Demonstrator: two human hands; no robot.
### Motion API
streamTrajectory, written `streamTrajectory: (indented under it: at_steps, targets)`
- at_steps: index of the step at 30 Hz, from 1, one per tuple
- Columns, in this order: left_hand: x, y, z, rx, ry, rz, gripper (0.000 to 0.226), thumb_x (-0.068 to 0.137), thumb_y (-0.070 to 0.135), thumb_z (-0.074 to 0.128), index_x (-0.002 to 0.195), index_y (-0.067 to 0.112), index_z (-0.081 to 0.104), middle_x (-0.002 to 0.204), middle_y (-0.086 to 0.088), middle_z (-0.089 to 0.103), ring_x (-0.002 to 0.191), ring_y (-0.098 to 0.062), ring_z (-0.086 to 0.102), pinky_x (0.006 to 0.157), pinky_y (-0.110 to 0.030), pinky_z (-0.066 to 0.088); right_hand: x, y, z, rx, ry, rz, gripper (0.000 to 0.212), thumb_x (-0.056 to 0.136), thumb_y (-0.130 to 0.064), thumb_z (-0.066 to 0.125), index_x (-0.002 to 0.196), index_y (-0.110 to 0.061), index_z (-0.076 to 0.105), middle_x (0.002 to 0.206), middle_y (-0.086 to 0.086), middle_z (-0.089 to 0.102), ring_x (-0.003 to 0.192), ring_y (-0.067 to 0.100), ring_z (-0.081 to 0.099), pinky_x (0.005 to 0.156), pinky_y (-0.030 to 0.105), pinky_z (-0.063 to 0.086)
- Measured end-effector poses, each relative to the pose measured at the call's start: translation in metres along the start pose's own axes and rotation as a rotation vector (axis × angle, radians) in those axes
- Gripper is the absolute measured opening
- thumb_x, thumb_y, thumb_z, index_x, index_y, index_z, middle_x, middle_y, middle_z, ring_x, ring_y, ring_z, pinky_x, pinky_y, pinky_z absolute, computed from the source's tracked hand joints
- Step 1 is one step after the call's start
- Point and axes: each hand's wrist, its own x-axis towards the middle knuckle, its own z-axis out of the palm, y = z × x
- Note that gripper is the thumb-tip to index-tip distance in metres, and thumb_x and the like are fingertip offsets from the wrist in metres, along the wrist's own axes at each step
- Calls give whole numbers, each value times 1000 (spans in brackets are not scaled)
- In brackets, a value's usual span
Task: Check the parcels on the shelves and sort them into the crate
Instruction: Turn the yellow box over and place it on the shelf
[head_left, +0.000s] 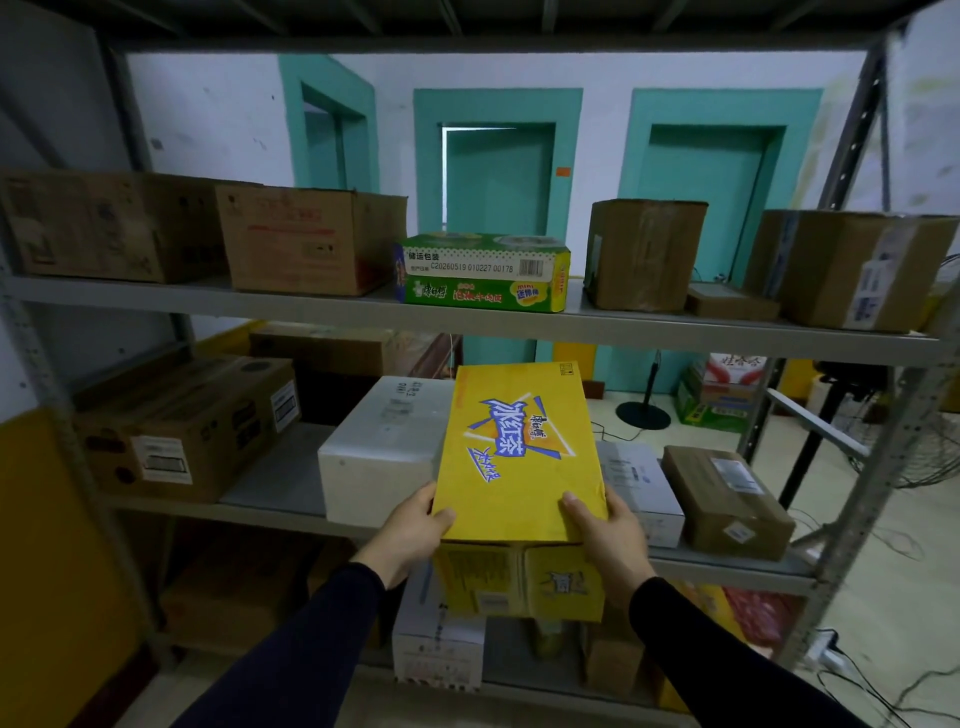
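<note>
Both grips, left hand (415, 530), right hand (608, 535), clamped on yellow carton (514, 447), blue lettering

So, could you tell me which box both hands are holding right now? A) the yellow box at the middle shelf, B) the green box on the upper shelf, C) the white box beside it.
A: the left hand and right hand grip the near corners of the yellow box.
</note>
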Motion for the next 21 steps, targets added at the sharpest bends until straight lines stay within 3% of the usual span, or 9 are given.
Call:
streamTrajectory:
  at_steps: [2, 5, 7, 10, 14, 16, 18, 21]
  targets:
    - [-3, 4, 0, -14, 2, 1, 37, 103, 7, 46, 134, 27, 49, 115, 8, 60, 101, -7, 58, 81, -23, 47, 0, 1, 0, 4, 11, 8, 74, 90, -43, 73, 154, -24, 39, 138, 6, 58, 120, 30, 60, 100, 56, 52]
    - [0, 6, -3, -80, 27, -5, 26, 105, 12, 45, 124, 28, 53, 108, 12, 63, 95, -2, 59, 77, -20, 48, 1, 2, 0, 20, 14, 41, 70, 90, -43, 73, 151, -22, 43, 134, 7, 60, 117, 31, 61, 99, 55, 54]
    - [2, 9, -7, -159, 75, -41, 24, 107, 25, 40, 124, 23, 57, 122, 1, 65, 102, -12, 59, 84, -27, 48, 8, 5, -3, 83, 17, 81, 71, 89, -44, 74, 149, -18, 47, 130, 8, 63, 112, 32, 65, 96, 56, 55]
    - [5, 6, -19, -97, 186, -138, 45, 108, 35, 35, 144, 11, 47, 143, -10, 50, 120, -24, 50, 97, -34, 39, 18, 5, -10, 197, 20, 155, 63, 91, -43, 73, 143, -15, 51, 126, 11, 66, 108, 34, 68, 93, 57, 57]
    - [6, -12, -30, -240, 251, -282, 60, 102, 47, 46, 148, 9, 41, 145, -14, 48, 130, -31, 47, 108, -38, 35, 16, -3, -13, 254, -32, 223, 35, 97, -46, 63, 120, -19, 63, 108, 15, 75, 94, 36, 72, 79, 52, 60]
    - [4, -14, -29, -478, 210, -357, 49, 98, 49, 54, 134, 16, 54, 132, -14, 59, 120, -33, 55, 107, -50, 40, 17, -3, -11, 268, -50, 252, 34, 97, -47, 62, 116, -19, 62, 105, 18, 75, 95, 37, 72, 83, 60, 58]
    - [-2, -9, -28, -656, 156, -384, 25, 99, 41, 56, 109, 19, 61, 112, -17, 67, 103, -34, 62, 93, -50, 48, 15, -4, -12, 268, -50, 268, 30, 98, -45, 62, 113, -20, 59, 106, 19, 74, 98, 39, 72, 86, 62, 57]
    - [-7, -7, -27, -721, 120, -380, 19, 100, 34, 57, 99, 16, 64, 103, -19, 69, 97, -34, 63, 93, -52, 49, 13, -2, -14, 214, -50, 296, 33, 99, -45, 59, 116, -17, 59, 107, 20, 73, 102, 39, 70, 93, 59, 55]
